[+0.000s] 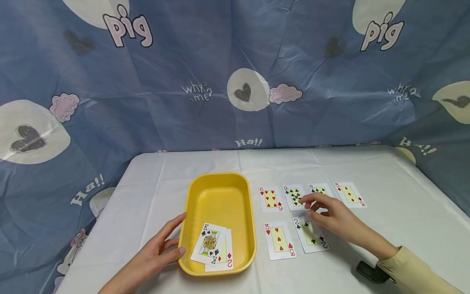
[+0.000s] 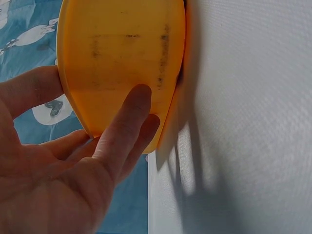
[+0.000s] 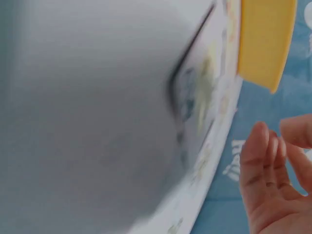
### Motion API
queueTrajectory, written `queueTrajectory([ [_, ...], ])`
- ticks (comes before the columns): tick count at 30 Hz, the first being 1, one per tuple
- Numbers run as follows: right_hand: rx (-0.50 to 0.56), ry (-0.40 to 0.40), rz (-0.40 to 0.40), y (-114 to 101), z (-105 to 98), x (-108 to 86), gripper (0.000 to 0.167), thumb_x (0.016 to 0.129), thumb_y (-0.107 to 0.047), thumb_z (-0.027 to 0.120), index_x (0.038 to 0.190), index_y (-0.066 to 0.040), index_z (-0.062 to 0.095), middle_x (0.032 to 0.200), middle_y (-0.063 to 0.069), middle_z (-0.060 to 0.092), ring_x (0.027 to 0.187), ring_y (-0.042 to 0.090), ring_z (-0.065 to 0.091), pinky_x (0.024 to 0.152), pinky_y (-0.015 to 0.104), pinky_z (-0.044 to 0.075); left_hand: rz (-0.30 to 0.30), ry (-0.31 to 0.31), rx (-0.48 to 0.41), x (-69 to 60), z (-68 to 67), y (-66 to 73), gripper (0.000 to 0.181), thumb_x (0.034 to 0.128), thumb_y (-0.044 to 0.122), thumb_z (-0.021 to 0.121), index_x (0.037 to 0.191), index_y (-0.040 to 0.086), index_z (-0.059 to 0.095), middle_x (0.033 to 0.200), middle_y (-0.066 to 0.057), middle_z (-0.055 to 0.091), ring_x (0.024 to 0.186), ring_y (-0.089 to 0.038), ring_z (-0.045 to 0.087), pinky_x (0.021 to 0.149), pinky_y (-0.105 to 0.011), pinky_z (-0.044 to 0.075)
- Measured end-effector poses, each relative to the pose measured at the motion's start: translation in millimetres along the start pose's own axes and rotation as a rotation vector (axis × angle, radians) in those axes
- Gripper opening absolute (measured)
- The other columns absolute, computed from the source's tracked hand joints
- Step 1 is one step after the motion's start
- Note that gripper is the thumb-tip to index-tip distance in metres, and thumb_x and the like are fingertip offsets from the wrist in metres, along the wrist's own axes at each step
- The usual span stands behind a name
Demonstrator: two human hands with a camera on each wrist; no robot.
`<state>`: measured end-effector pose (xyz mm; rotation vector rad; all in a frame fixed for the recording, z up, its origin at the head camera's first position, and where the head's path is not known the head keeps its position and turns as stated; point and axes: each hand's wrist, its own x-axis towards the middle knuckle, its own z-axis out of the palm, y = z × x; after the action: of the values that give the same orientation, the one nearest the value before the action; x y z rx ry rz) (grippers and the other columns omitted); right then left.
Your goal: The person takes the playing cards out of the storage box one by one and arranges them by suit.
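Right hand (image 1: 327,210) hovering over the two of clubs (image 1: 311,235)

That card should be light, bendy and slippery — pinch its edges. It is lying on the table (image 1: 154,188), just below your fingers — they are bending loosely apart, holding nothing. Your left hand (image 1: 156,250) is touching the yellow tray (image 1: 220,200), fingers straight.

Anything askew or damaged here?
Dark marks on the outside of the yellow tray could be dirt or wear; can't tell which. Inside, the king of spades lies askew over a diamonds card. Nothing looks spilled.
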<state>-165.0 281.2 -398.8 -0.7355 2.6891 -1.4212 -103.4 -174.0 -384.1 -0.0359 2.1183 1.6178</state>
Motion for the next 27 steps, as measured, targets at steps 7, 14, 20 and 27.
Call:
queueTrajectory([
  [7, 0.172, -0.023, -0.022, -23.4, 13.3, 20.5, 0.028, 0.096, -0.007, 0.064, 0.121, -0.018, 0.063, 0.117, 0.017, 0.060, 0.100, 0.036, 0.060, 0.073, 0.039, 0.057, 0.005, -0.002, -0.009, 1.9, -0.5, 0.6, 0.079, 0.0934, 0.027, 0.069, 0.156, 0.028, 0.021, 0.157, -0.020, 0.026, 0.122, -0.029, 0.055, 0.093, -0.049, 0.049],
  [14, 0.267, -0.063, -0.130, -45.8, 38.9, 40.0, 0.027, 0.096, -0.002, 0.062, 0.119, -0.016, 0.063, 0.114, 0.006, 0.061, 0.096, 0.034, 0.060, 0.077, 0.035, 0.055, -0.027, 0.006, -0.009, 2.4, -0.1, -1.1, 0.079, 0.0930, 0.026, 0.069, 0.156, 0.027, 0.022, 0.160, -0.016, 0.019, 0.121, -0.029, 0.055, 0.093, -0.051, 0.049],
  [20, 0.342, -0.160, -0.181, -66.6, 63.2, 57.7, 0.030, 0.096, 0.000, 0.060, 0.122, -0.015, 0.062, 0.121, 0.007, 0.060, 0.108, 0.031, 0.058, 0.088, 0.036, 0.052, -0.012, -0.007, -0.016, 0.7, -1.4, -2.1, 0.078, 0.0936, 0.025, 0.068, 0.157, 0.026, 0.022, 0.162, -0.014, 0.012, 0.124, -0.030, 0.053, 0.094, -0.050, 0.048],
  [27, 0.328, -0.313, -0.215, -83.3, 88.4, 77.2, 0.033, 0.098, -0.008, 0.061, 0.127, -0.023, 0.059, 0.125, -0.001, 0.059, 0.116, 0.027, 0.056, 0.093, 0.036, 0.050, 0.013, -0.016, -0.005, 2.0, -2.0, 0.4, 0.078, 0.0939, 0.028, 0.068, 0.157, 0.026, 0.022, 0.162, -0.015, 0.012, 0.125, -0.031, 0.052, 0.093, -0.049, 0.049],
])
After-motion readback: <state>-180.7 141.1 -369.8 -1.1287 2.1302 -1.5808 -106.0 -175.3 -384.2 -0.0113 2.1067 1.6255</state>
